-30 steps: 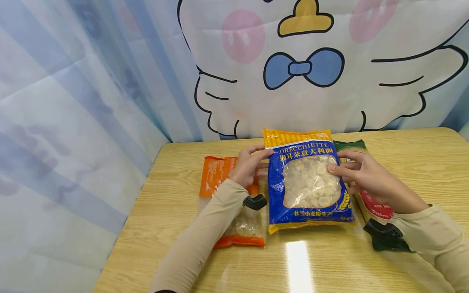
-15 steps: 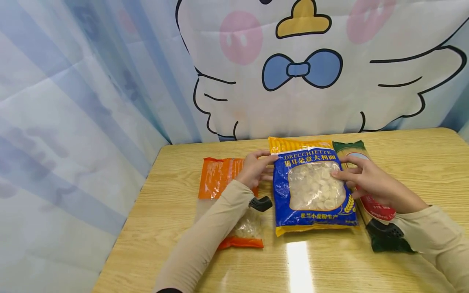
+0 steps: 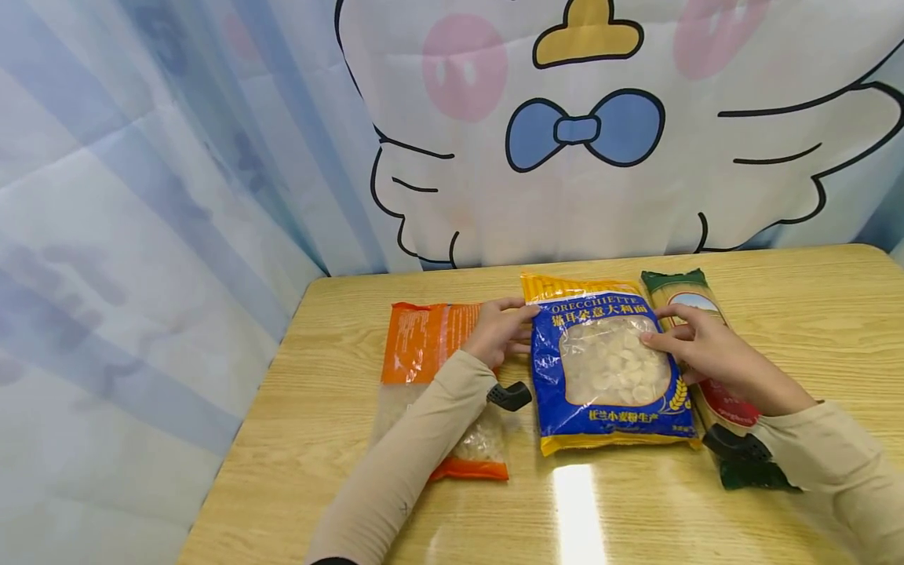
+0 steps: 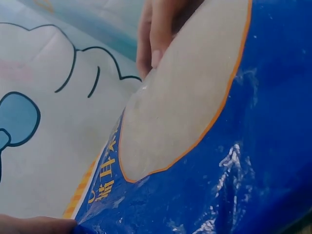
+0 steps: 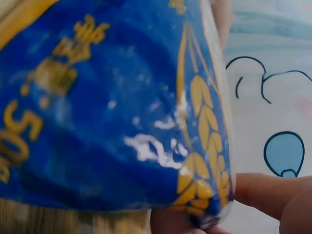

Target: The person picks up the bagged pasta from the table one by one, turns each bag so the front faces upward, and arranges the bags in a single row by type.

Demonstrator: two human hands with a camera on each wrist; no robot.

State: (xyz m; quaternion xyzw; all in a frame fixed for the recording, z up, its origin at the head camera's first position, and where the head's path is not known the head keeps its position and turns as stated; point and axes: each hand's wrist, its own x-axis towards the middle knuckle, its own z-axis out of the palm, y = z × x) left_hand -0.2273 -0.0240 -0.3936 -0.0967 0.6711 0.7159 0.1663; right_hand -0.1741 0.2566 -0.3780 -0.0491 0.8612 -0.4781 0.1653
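Note:
A blue and yellow bag of orecchiette [image 3: 614, 362], with a clear window showing pale pasta, is between both hands, over the table's middle. My left hand [image 3: 500, 333] grips its upper left edge; in the left wrist view the thumb [image 4: 41, 225] touches the blue film near the yellow top. My right hand [image 3: 713, 357] holds the right edge, thumb on the front by the window, the other fingers partly hidden. In the right wrist view, fingers [image 5: 268, 195] meet the edge beside the wheat print. Whether the bag's underside touches the table cannot be told.
An orange-ended clear bag [image 3: 420, 341] lies left, partly under the left forearm. A green and red spaghetti pack [image 3: 681, 286] lies right, partly covered by the right hand and forearm. Behind the wooden table [image 3: 297, 439] hangs a cartoon-print curtain [image 3: 579, 204].
Both hands have moved the orecchiette bag slightly right and toward me, and its top sits lower in the head view. The orange bag and spaghetti pack stay in place.

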